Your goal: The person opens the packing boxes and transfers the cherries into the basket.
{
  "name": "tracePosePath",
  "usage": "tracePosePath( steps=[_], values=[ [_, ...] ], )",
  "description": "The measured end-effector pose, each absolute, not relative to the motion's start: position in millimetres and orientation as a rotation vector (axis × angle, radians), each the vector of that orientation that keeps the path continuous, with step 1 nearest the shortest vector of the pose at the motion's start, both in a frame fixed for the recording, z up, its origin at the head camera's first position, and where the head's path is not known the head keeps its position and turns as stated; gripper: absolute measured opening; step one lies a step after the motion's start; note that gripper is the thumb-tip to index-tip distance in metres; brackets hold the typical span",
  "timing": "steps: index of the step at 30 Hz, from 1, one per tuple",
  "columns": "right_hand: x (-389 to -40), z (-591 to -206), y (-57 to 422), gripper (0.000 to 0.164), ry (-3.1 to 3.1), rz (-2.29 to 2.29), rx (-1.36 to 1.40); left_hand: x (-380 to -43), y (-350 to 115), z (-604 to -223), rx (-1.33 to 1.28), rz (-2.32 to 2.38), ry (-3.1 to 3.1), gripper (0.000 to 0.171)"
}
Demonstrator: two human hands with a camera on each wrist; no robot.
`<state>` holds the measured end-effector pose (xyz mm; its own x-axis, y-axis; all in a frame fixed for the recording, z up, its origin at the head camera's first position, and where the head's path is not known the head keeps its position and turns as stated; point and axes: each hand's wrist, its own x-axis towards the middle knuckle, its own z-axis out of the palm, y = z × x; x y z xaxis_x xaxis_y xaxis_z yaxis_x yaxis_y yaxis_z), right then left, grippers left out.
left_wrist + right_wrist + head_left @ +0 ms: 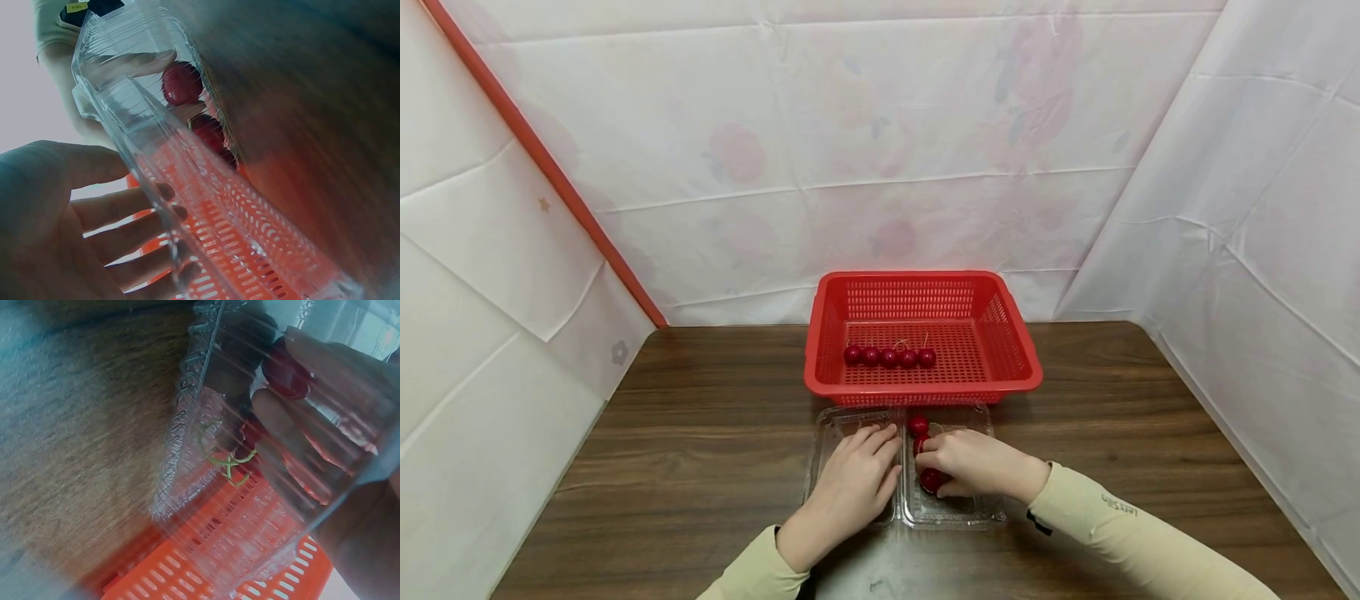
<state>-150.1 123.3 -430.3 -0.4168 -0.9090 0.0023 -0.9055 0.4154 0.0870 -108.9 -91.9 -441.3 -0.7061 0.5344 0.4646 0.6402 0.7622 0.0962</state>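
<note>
A clear plastic clamshell box (951,518) lies opened flat, its two halves side by side. Over the left half, my left hand (853,479) rests with relaxed, extended fingers along the rim near the middle fold. My right hand (973,462) reaches into the right half and holds a dark red cherry (287,369) between thumb and fingers. That cherry (182,82) also shows through the plastic in the left wrist view. Further back in the same half sits another cherry (918,426), with one more (919,446) partly hidden by my fingers. Green stems (230,464) show in the right wrist view.
Directly behind the box stands a red perforated basket (925,389), with several stemmed cherries (889,358) in a row on its floor. Everything is on a dark wood-grain table (700,433). White printed sheets (880,150) hang at the back and sides.
</note>
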Motion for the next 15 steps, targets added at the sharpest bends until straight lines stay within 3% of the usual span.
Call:
tracePosePath(
  steps=[15],
  values=[
    [-147.0,-428.1,123.3,0.033,-2.631,-0.093,1.659,-108.3,-91.8,-441.0,-0.887,-0.348,-2.551,0.03]
  ],
)
